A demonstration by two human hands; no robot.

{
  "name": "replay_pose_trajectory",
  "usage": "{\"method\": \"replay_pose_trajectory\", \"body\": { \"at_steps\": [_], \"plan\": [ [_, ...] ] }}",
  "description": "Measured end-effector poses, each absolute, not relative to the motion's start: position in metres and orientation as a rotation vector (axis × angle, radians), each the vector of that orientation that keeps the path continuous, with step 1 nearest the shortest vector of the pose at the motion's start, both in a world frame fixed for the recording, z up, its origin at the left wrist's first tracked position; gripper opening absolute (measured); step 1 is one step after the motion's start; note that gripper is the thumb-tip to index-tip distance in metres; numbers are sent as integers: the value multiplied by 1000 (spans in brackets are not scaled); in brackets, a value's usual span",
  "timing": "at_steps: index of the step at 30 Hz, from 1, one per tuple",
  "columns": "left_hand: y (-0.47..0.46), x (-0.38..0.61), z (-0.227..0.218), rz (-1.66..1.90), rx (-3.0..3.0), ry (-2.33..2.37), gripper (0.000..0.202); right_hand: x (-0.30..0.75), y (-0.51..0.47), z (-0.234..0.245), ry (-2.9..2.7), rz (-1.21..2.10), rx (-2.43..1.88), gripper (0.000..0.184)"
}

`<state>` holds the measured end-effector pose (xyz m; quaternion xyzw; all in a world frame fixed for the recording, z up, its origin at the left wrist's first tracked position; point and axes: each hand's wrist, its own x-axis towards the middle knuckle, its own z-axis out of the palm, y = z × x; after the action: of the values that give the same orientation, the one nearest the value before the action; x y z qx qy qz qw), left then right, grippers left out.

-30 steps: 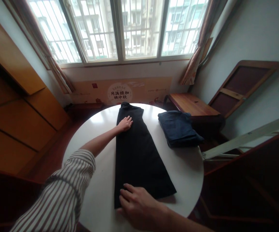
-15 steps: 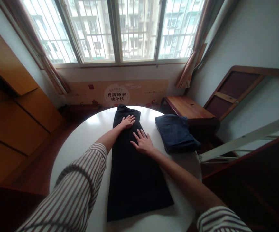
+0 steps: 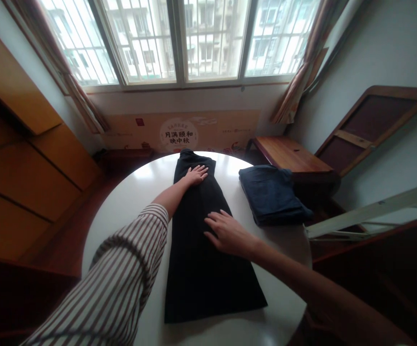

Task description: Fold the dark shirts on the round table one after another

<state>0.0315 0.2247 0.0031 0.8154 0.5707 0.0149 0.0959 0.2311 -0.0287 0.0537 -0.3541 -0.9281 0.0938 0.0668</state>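
A long black garment (image 3: pixel 201 250) lies folded lengthwise down the middle of a round white table (image 3: pixel 121 211). My left hand (image 3: pixel 196 174) rests flat on its far, narrow end, fingers spread. My right hand (image 3: pixel 228 233) lies flat on the garment's middle, fingers stretched out toward the left. Neither hand holds anything. To the right of the garment sits a folded dark blue garment (image 3: pixel 271 194) near the table's right edge.
A wooden bench (image 3: pixel 289 156) stands beyond the table at the right. A wooden cabinet (image 3: pixel 20 158) fills the left side. A printed cardboard panel (image 3: pixel 179 132) leans under the barred window. A framed wooden board (image 3: pixel 370 125) leans on the right wall.
My right hand went from the garment's near hem up to its upper part, then slid back toward me to the middle. My left hand shifted slightly along the far end.
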Motion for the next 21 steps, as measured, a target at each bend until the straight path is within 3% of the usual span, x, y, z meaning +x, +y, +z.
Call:
{"method": "replay_pose_trajectory", "body": {
  "at_steps": [2, 7, 9, 14, 21],
  "plan": [
    [229, 31, 8, -5, 2407, 1669, 57, 209, 5, 69, -2801, 291, -1015, 37],
    [234, 29, 15, -71, 2403, 1627, 58, 171, 59, 69, -2829, 322, -971, 58],
    [234, 29, 14, -64, 2400, 1638, 58, 169, 55, 55, -2845, 327, -937, 58],
    [231, 28, 8, -44, 2392, 1649, 58, 180, -5, 27, -2958, 446, -615, 72],
    [222, 32, 16, 10, 2400, 1665, 55, 209, -116, 40, -2898, 740, -140, 75]
  ]
}}
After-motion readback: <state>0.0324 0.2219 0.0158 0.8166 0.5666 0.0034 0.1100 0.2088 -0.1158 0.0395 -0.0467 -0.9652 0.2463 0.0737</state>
